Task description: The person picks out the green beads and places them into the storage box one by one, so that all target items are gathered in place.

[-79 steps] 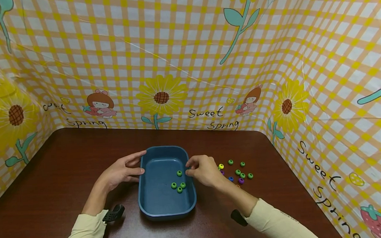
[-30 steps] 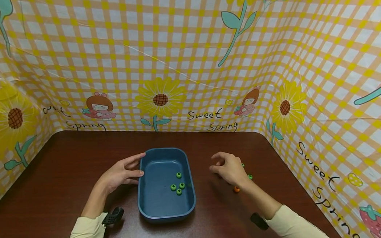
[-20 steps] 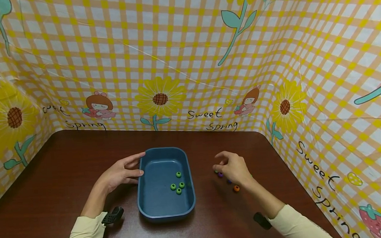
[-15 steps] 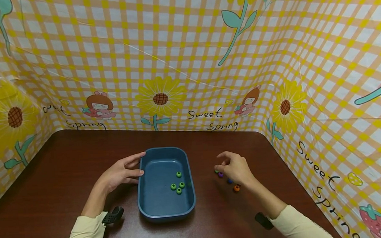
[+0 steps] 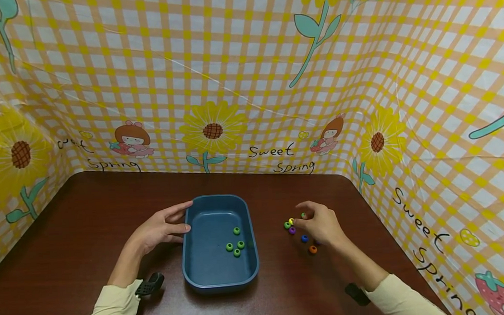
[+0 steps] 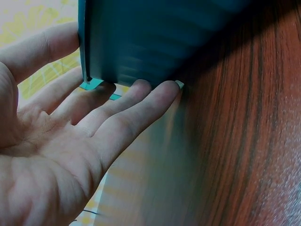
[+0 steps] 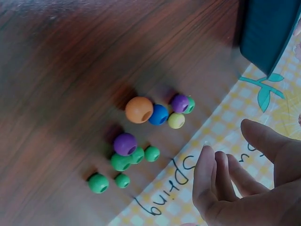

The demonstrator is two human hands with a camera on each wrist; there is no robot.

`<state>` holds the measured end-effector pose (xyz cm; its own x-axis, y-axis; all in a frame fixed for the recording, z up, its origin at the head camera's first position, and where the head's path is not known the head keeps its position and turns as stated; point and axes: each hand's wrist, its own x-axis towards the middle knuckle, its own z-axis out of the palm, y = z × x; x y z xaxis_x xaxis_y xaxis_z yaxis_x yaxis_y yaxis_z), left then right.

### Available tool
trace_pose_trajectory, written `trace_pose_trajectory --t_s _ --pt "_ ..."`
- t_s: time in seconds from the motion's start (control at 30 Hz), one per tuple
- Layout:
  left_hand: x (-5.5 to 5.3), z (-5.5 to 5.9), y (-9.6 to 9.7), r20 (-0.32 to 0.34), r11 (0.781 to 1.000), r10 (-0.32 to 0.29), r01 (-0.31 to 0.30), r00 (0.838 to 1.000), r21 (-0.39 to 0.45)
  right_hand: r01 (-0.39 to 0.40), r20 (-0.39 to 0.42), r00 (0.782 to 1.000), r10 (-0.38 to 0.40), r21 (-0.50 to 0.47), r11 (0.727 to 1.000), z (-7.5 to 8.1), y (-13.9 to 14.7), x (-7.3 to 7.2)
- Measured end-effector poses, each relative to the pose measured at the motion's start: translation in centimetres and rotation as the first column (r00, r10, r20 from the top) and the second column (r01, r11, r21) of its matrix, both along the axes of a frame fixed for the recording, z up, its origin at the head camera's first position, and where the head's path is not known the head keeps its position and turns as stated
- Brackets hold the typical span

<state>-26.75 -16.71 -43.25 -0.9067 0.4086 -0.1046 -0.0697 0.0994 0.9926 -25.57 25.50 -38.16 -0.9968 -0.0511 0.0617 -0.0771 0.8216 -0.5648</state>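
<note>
My left hand (image 5: pixel 158 228) rests against the left side of a blue tray (image 5: pixel 211 271). Its fingers are fairly straight, touching the outer wall and rim. Several green beads (image 5: pixel 236 230) lie inside the tray, toward its right side. My right hand (image 5: pixel 323 225) hovers over loose beads on the table, thumb and fingertips apart, with nothing seen between them. Near the thumb are a yellow bead (image 5: pixel 291 221), a green bead (image 5: pixel 287 225) and a purple bead (image 5: pixel 292 230). A blue bead (image 5: pixel 304 239) and an orange bead (image 5: pixel 313 249) lie nearer me. The hand partly hides others.
In the right wrist view, more green beads (image 7: pixel 98 183) and a second purple bead (image 7: pixel 125 144) lie on the brown table (image 5: pixel 120 199). A checked sunflower cloth (image 5: pixel 230 81) stands as walls behind and beside the table.
My right hand has moved from the tray's right rim out over the loose beads, then slightly farther right, uncovering the yellow bead. The left hand and tray have hardly moved.
</note>
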Motion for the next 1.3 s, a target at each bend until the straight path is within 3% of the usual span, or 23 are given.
trace_pose_trajectory --t_s 0.33,0.7,1.3 --pt "0.1 0.0 -0.1 0.002 1.0 -0.008 0.007 1.0 0.006 0.019 -0.05 0.999 -0.022 -0.048 0.999 -0.8 1.5 0.0" --pt "0.1 -0.2 -0.1 0.008 1.0 -0.01 0.01 1.0 0.012 0.079 -0.038 0.996 -0.082 -0.067 0.995 -1.8 2.7 -0.4" --pt "-0.1 -0.1 -0.1 0.0 1.0 -0.006 0.006 1.0 0.005 0.052 -0.023 0.998 -0.054 -0.085 0.995 -3.9 -0.3 -1.4"
